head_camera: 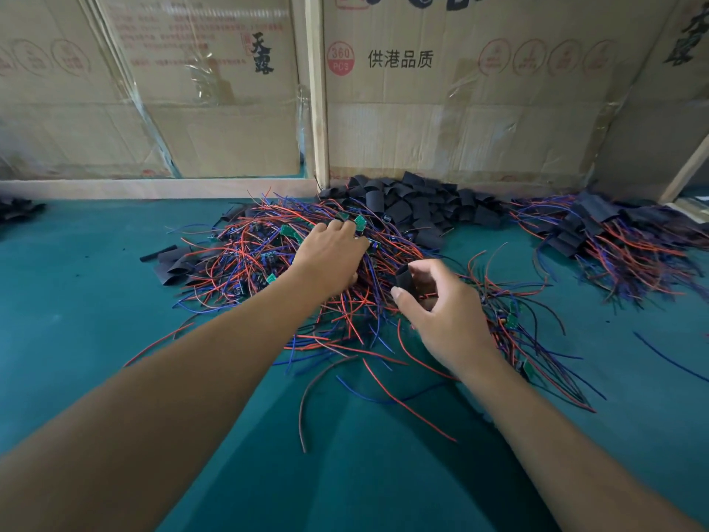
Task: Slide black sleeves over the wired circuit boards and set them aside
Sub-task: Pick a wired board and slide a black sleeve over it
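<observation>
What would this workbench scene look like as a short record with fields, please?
surface: green mat
left hand: left hand reaching into the tangle of red and blue wires, fingers among small green boards
right hand: right hand pinching a black sleeve between thumb and fingers
unsleeved pile: wired circuit boards heaped mid-mat
sleeve stock: loose black sleeves piled against the cardboard boxes
finished pile: sleeved boards with wires trailing, far right
stage: sleeve in hand, not yet on a board

Printed cardboard boxes (479, 90), taped with clear film, stand behind a wooden frame (318, 109) on the green mat (96, 301)
</observation>
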`<state>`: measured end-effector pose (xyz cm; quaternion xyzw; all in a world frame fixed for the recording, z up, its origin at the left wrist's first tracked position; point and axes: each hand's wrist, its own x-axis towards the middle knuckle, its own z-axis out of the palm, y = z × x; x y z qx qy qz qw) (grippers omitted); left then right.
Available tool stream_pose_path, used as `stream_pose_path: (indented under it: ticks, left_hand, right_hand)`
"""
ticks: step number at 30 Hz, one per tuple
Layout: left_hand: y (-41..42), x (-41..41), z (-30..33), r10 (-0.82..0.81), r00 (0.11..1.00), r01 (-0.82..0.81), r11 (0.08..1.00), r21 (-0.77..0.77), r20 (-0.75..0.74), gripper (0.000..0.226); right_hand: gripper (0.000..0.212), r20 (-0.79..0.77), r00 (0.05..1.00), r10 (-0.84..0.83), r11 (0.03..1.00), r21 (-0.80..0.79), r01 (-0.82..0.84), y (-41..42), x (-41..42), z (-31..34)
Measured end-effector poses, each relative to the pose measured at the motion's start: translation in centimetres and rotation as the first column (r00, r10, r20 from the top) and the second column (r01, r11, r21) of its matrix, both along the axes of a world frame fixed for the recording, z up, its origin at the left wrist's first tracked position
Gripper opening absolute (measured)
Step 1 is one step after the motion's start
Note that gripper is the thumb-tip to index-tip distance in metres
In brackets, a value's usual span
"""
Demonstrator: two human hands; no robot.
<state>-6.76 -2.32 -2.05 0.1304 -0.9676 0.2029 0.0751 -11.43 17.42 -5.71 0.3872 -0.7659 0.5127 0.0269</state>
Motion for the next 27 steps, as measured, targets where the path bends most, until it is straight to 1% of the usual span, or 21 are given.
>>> stream_pose_path:
  ticks: [2,4,6,10,13,14,17,18,20,21,22,23,24,25,27]
  left_hand:
    - [-0.4,0.1,0.2,-0.066,0.998,0.067,0.995,-0.067,0.018,0.035]
    - [-0.9,0.5,0.5,-0.131,0.991,0.133,0.988,-0.08,0.021,0.032]
    - [-1.3,1.1,1.1,-0.174,0.985,0.174,0.984,-0.044,0.005,0.035]
    - [-1.2,3.0,3.0,-0.24,0.961,0.257,0.958,0.126,-0.134,0.03]
    - [-0.6,4.8,4.2,-0.344,0.917,0.372,0.921,0.12,-0.201,0.026]
    - [-0.2,5.4,4.4,-0.356,0.904,0.395,0.907,0.145,-0.235,0.027]
    - [1.3,7.3,4.4,-0.298,0.855,0.428,0.867,0.256,-0.424,0.031]
    - [1.8,7.8,4.2,-0.268,0.83,0.436,0.859,0.269,-0.489,0.031]
    - [2.9,8.6,3.3,-0.21,0.796,0.446,0.837,0.316,-0.568,0.029]
    - [3.3,8.9,2.8,-0.174,0.793,0.454,0.808,0.376,-0.585,0.026]
    - [3.7,9.1,2.3,-0.126,0.793,0.465,0.758,0.458,-0.596,0.022]
    - [3.9,9.2,1.8,-0.075,0.797,0.471,0.699,0.538,-0.6,0.019]
    - [4.0,9.4,1.4,-0.035,0.797,0.472,0.659,0.586,-0.602,0.017]
    - [4.0,9.6,1.3,-0.02,0.788,0.474,0.656,0.587,-0.615,0.02]
    - [4.0,9.9,1.6,-0.028,0.735,0.505,0.69,0.519,-0.678,0.027]
  right_hand:
    - [0.025,-0.013,1.0,-0.002,1.0,-0.014,0.002,0.0,-0.2,0.2]
    - [0.025,-0.02,1.0,-0.005,1.0,-0.026,0.005,0.1,-0.4,0.4]
    - [0.026,-0.033,0.999,-0.011,0.999,-0.037,0.009,0.3,-0.6,0.5]
    - [0.021,-0.033,0.998,-0.046,0.992,-0.115,0.042,0.5,-1.1,0.9]
    - [0.019,-0.032,0.995,-0.091,0.984,-0.157,0.085,0.9,-1.7,1.2]
    - [0.019,-0.033,0.994,-0.103,0.984,-0.151,0.097,1.1,-2.0,1.2]
    - [0.02,-0.039,0.99,-0.136,0.979,-0.162,0.128,1.7,-2.4,1.8]
    - [0.021,-0.062,0.988,-0.144,0.974,-0.184,0.13,1.8,-2.3,2.1]
    - [0.027,-0.168,0.973,-0.159,0.965,-0.234,0.117,2.1,-1.8,2.7]
    - [0.03,-0.226,0.961,-0.162,0.962,-0.254,0.102,2.1,-1.5,3.0]
    - [0.032,-0.271,0.949,-0.162,0.96,-0.267,0.088,2.2,-1.3,3.2]
    - [0.033,-0.301,0.939,-0.164,0.958,-0.275,0.079,2.2,-1.1,3.5]
    - [0.033,-0.318,0.933,-0.168,0.957,-0.281,0.076,2.3,-1.1,3.7]
    - [0.033,-0.323,0.93,-0.178,0.954,-0.287,0.083,2.3,-1.2,3.9]
    - [0.03,-0.293,0.932,-0.212,0.943,-0.312,0.116,2.6,-1.6,4.1]
